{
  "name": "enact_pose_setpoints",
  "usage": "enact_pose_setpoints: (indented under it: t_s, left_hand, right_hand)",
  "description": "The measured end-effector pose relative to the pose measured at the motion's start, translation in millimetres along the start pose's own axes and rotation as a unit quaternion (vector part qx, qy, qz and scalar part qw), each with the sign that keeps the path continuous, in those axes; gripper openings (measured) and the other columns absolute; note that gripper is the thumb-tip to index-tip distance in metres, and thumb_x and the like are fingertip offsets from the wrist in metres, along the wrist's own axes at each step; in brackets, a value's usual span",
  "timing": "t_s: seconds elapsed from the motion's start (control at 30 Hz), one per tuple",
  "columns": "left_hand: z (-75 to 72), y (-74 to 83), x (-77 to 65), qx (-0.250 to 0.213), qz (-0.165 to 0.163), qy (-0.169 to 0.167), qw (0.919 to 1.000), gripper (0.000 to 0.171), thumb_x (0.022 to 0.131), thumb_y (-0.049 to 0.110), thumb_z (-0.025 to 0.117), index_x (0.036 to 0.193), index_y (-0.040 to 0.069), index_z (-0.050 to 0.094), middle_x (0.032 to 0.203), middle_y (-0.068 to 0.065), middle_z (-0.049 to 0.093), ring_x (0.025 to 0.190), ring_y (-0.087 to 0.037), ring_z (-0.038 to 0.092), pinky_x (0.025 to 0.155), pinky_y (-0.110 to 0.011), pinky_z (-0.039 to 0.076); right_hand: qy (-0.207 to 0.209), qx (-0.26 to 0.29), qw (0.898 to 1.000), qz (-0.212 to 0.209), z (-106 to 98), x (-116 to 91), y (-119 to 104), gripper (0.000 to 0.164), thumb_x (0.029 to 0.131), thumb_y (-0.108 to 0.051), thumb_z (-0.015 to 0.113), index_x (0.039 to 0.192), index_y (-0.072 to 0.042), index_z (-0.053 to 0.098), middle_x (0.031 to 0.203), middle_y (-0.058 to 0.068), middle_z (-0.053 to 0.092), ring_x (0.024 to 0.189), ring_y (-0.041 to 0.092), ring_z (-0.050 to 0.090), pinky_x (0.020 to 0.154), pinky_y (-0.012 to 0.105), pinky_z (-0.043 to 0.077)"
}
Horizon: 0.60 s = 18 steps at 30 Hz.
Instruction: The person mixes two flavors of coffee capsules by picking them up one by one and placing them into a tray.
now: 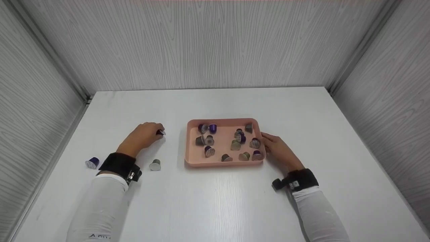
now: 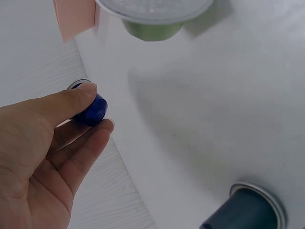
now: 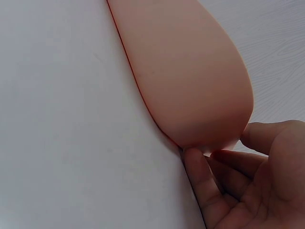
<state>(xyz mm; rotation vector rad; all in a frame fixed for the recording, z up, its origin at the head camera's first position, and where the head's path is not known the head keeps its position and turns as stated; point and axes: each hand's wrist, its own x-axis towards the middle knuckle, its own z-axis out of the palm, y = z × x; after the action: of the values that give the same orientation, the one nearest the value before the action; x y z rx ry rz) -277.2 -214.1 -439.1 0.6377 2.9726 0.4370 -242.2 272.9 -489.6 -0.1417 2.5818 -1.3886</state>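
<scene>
My left hand point(image 1: 143, 135) holds a dark blue coffee capsule point(image 2: 92, 112) above the table, left of the pink tray point(image 1: 215, 164). In the left wrist view the thumb and fingertips pinch the capsule by its sides. At the tray's right end is my right hand point(image 1: 278, 150). Its thumb lies at the rim and its fingertips are at the foot of the tray wall point(image 3: 190, 76), as the right wrist view shows. Inside the tray lie several capsules, among them a purple capsule point(image 1: 213, 128) and a green capsule point(image 1: 235, 145).
On the white table point(image 1: 208, 201), a green capsule point(image 1: 155, 164) lies near my left wrist. Farther left is a purple capsule point(image 1: 94, 162), beside the left forearm. Grey wood-grain panels point(image 1: 208, 43) stand at the back and on both sides.
</scene>
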Motion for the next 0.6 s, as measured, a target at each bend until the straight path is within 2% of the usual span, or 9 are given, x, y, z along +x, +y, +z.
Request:
enact_pose_setpoints:
  t_s: [0.17,0.27,0.33,0.4,0.47,0.6]
  left_hand:
    - [-5.0,11.5,2.6,-0.01,-0.007,0.004,0.9999,0.026,0.095,0.01,0.064,0.118,-0.001,0.065,0.112,-0.018,0.067,0.107,-0.035,0.061,0.094,-0.049,0.049]
    - [-6.8,18.3,4.9,-0.017,-0.012,0.003,0.9998,0.027,0.095,0.013,0.065,0.119,0.002,0.065,0.111,-0.016,0.067,0.105,-0.032,0.062,0.092,-0.047,0.05]
    - [-7.4,23.3,6.3,-0.025,-0.015,0.0,0.9996,0.028,0.095,0.014,0.065,0.12,0.003,0.065,0.111,-0.014,0.067,0.104,-0.03,0.063,0.092,-0.046,0.051]
    - [-7.7,28.6,7.3,-0.031,-0.017,-0.001,0.9994,0.029,0.095,0.015,0.065,0.122,0.003,0.064,0.11,-0.013,0.068,0.103,-0.028,0.063,0.091,-0.045,0.052]
    - [-7.6,34.9,7.7,-0.037,-0.016,-0.002,0.9992,0.03,0.095,0.016,0.065,0.123,0.004,0.064,0.109,-0.012,0.068,0.102,-0.027,0.064,0.091,-0.044,0.052]
    - [-7.0,48.2,6.7,-0.039,0.007,0.005,0.9992,0.03,0.094,0.015,0.066,0.122,0.004,0.065,0.109,-0.011,0.068,0.1,-0.026,0.064,0.09,-0.043,0.053]
  right_hand:
    - [-0.003,0.0,1.0,-0.002,0,0,0,0.058,0.101,-0.052,0.041,0.15,-0.02,0.042,0.136,0.003,0.056,0.113,0.019,0.053,0.093,0.033,0.043]
    - [0.0,0.012,1.0,0.003,1,1,0,0.056,0.101,-0.051,0.043,0.149,-0.021,0.044,0.115,0.007,0.062,0.096,0.019,0.055,0.079,0.028,0.043]
    - [0.003,0.016,1.0,0.006,1,1,1,0.055,0.102,-0.05,0.043,0.149,-0.022,0.044,0.099,0.007,0.06,0.085,0.019,0.052,0.069,0.027,0.04]
    - [0.003,0.022,1.0,0.008,1,1,1,0.054,0.102,-0.049,0.044,0.149,-0.022,0.044,0.09,0.008,0.055,0.08,0.021,0.049,0.063,0.028,0.038]
    - [0.002,0.02,1.0,0.01,1,1,1,0.055,0.102,-0.05,0.044,0.149,-0.022,0.043,0.095,0.007,0.057,0.083,0.021,0.05,0.066,0.028,0.039]
    - [0.003,0.023,1.0,0.013,1,1,1,0.056,0.102,-0.05,0.044,0.149,-0.021,0.043,0.109,0.006,0.06,0.092,0.021,0.053,0.073,0.03,0.042]
